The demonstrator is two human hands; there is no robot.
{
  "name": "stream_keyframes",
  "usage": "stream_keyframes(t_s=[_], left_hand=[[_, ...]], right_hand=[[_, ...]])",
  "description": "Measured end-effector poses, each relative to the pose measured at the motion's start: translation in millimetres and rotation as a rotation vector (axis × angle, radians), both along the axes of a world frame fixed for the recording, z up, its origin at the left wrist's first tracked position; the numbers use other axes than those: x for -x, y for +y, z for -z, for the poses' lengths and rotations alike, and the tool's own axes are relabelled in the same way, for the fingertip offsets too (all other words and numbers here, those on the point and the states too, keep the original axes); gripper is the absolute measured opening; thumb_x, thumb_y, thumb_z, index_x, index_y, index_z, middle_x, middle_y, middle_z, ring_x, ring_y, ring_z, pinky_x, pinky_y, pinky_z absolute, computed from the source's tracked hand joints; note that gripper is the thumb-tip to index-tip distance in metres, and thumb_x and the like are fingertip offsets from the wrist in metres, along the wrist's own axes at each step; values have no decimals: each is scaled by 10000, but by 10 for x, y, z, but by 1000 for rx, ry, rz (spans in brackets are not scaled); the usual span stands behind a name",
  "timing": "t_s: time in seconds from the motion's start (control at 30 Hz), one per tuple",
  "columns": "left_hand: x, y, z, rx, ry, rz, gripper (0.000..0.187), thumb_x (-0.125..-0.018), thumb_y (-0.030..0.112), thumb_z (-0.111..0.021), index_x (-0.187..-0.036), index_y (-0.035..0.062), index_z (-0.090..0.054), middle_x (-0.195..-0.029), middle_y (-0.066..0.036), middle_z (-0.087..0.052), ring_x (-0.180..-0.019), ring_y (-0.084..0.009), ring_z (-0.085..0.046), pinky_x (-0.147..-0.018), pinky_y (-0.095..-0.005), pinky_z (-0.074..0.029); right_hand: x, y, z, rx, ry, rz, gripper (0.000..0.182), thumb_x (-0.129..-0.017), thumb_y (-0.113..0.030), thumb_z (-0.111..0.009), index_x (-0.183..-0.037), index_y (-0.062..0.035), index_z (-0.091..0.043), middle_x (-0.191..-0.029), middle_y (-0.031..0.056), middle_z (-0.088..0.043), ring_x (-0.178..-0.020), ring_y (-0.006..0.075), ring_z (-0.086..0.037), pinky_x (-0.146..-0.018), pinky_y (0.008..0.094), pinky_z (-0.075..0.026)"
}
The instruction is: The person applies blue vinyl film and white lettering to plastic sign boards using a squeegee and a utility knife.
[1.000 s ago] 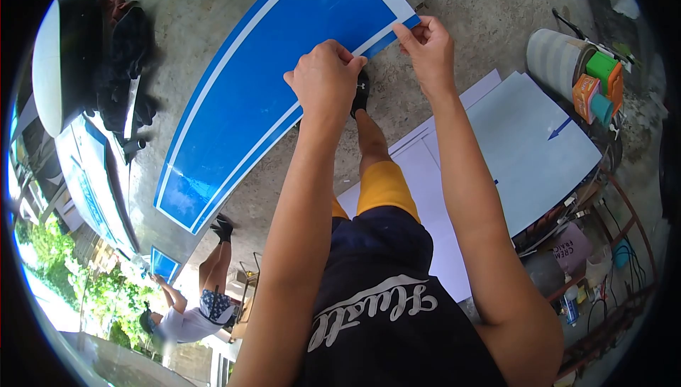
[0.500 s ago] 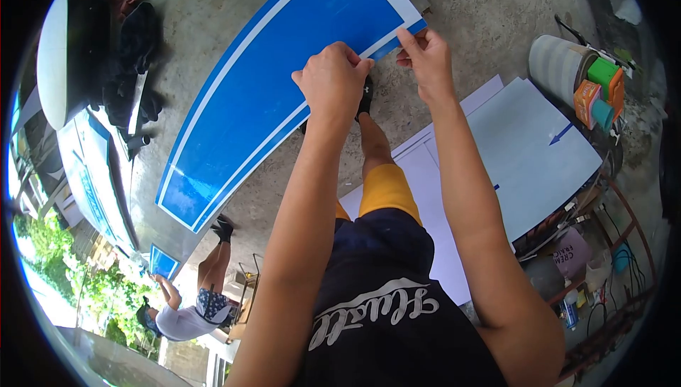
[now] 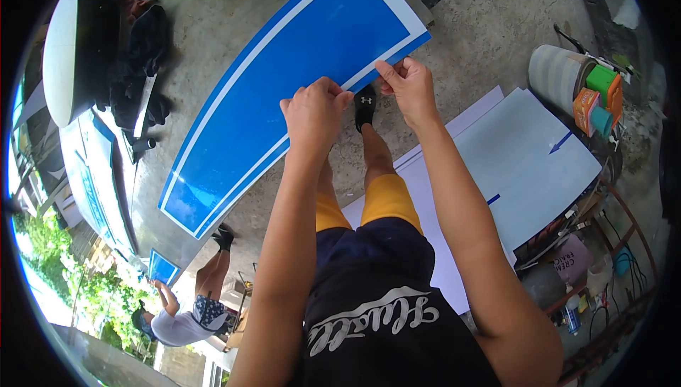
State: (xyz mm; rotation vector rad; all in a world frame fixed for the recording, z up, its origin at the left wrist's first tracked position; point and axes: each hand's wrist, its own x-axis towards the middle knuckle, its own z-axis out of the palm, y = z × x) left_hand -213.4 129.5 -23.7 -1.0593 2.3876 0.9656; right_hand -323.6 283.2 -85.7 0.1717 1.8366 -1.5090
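A large blue panel [image 3: 298,61] with white border stripes and a curved far edge lies in front of me. My right hand [image 3: 411,89] pinches at its near edge, close to the right corner, with the thumb on top and the other fingers partly hidden. To the left, my left hand [image 3: 314,116] is closed over the same edge, thumb and forefinger pressed together. Whatever is between those left fingertips is too small to make out. Below the panel's edge, a black shoe [image 3: 364,107] shows between my hands.
Pale sheets [image 3: 525,153] with blue marks lie on the right, beside a striped roll [image 3: 557,75] and small boxes [image 3: 586,109]. Another person [image 3: 177,323] at lower left holds a small blue panel [image 3: 162,266]. Dark cloth [image 3: 145,46] lies on the left.
Both hands have shifted left and toward me along the panel's near edge. My right hand has moved away from the corner. The panel stays nearly in place as the view shifts slightly.
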Motion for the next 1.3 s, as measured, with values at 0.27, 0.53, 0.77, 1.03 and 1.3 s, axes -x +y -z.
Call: stream_keyframes(t_s=[0.27,0.53,0.77,1.03,1.3], left_hand=[[-467,-200,-49,-25,-34,-41,247,-961,334,-752,-964,91,-798,-841,-36,-803,-806,-234,-729,-860,-410,-457],[-941,-352,-52,-64,-61,-110,279,-931,385,-776,-955,109,-815,-904,-69,-804,-945,-290,-724,-852,-443,-403],[-1134,-362,-56,17,-104,-150,326,-918,424,-793,-948,102,-828,-882,-85,-799,-892,-304,-731,-807,-454,-459],[-1119,-340,-32,111,-165,-102,367,-894,465,-814,-942,102,-840,-829,-94,-790,-818,-301,-750,-747,-454,-529],[-1065,-346,-58,75,-203,-136,350,-879,453,-825,-946,110,-843,-831,-103,-790,-823,-312,-751,-776,-460,-533]], right_hand=[[8,1,14,28,-7,5,275,-963,-266,-834,-898,-29,-713,-798,26,-716,-668,84,-643,-613,241,-557],[-26,4,12,32,0,19,274,-955,-275,-844,-912,-35,-720,-808,21,-714,-668,85,-643,-617,254,-556],[-19,20,30,29,0,23,312,-933,-306,-866,-911,-37,-710,-811,29,-720,-665,92,-650,-634,258,-563],[-5,29,52,23,0,14,303,-930,-309,-868,-902,-55,-706,-827,29,-728,-678,91,-654,-658,260,-578],[-8,36,68,22,-5,20,288,-931,-298,-867,-908,-59,-710,-824,23,-722,-674,92,-650,-665,264,-583]])
